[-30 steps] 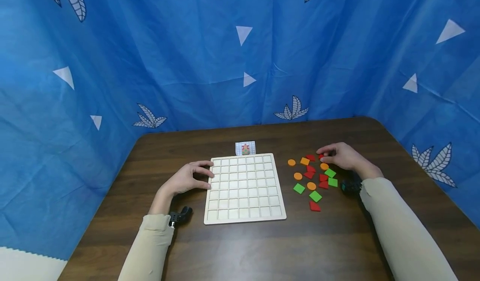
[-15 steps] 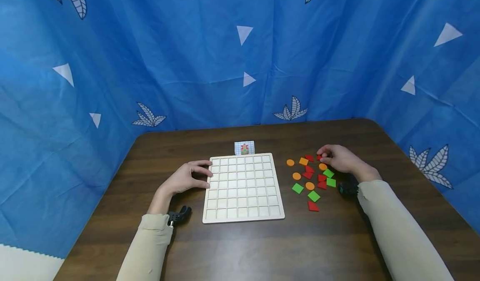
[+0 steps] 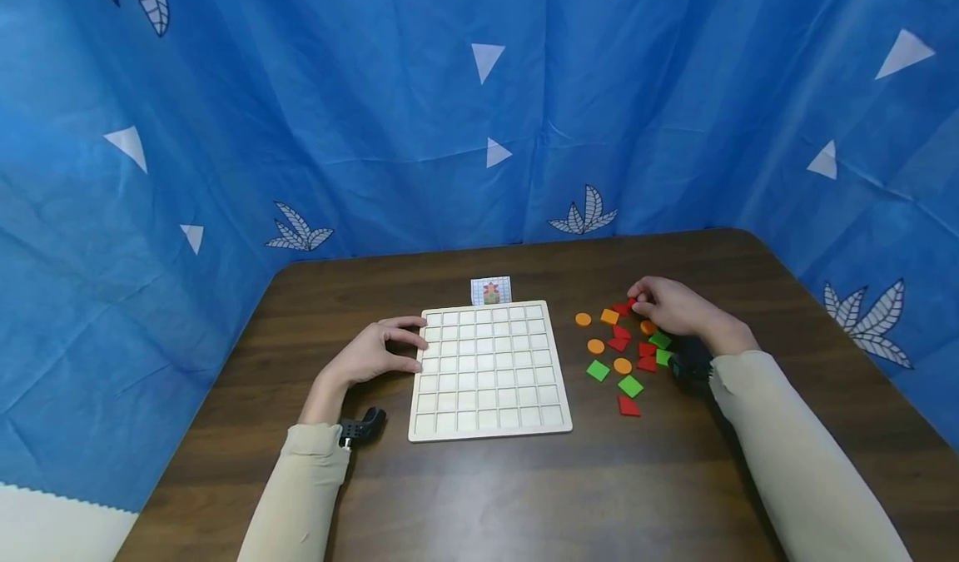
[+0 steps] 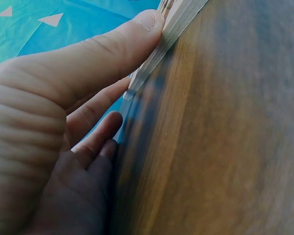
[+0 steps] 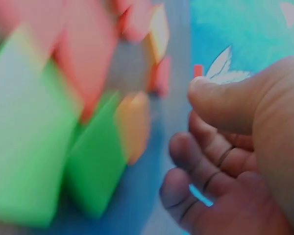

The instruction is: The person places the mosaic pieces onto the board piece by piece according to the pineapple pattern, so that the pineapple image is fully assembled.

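Grid board (image 3: 486, 363) is showing no pieces in its squares yet — looks like things are only getting started, with loose pieces (image 3: 623, 365) lying to its right. Right hand (image 3: 674, 307) is pinching a red piece (image 5: 198, 71) over there, apart from the board — left hand (image 3: 369, 354) isn't gripping, just resting relaxed fingers on the board's left edge.

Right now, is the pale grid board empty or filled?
Empty: the board shows only bare squares, and the coloured pieces are off to its right.
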The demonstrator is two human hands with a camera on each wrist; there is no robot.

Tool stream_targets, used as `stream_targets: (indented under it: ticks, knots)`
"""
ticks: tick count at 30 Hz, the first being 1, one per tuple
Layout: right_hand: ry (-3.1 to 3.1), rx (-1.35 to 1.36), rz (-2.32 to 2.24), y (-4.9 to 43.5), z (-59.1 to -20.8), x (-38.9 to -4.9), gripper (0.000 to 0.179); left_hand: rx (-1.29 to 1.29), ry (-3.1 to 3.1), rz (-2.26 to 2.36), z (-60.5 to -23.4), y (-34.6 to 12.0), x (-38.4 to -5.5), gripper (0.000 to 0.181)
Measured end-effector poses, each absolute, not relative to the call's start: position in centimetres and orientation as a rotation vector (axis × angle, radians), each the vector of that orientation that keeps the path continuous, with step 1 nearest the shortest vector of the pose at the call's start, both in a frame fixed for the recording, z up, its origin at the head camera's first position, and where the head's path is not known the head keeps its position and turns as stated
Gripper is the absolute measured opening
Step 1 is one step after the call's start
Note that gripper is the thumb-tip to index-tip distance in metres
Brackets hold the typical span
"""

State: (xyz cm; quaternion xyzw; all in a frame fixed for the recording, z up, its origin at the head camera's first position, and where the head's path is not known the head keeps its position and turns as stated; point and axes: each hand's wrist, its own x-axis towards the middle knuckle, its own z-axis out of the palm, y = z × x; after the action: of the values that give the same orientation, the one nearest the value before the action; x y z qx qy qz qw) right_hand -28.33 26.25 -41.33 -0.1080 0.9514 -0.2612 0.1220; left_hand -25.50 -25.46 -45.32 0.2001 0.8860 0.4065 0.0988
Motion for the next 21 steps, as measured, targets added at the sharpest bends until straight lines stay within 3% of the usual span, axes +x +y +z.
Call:
stream_targets:
  ticks: [21]
  knots:
    - [2.71,-0.53,-1.019,14.5,-39.0,-27.6,0.027,0.599,2.624,1.189,-45.2,-25.5,-25.4,0.029]
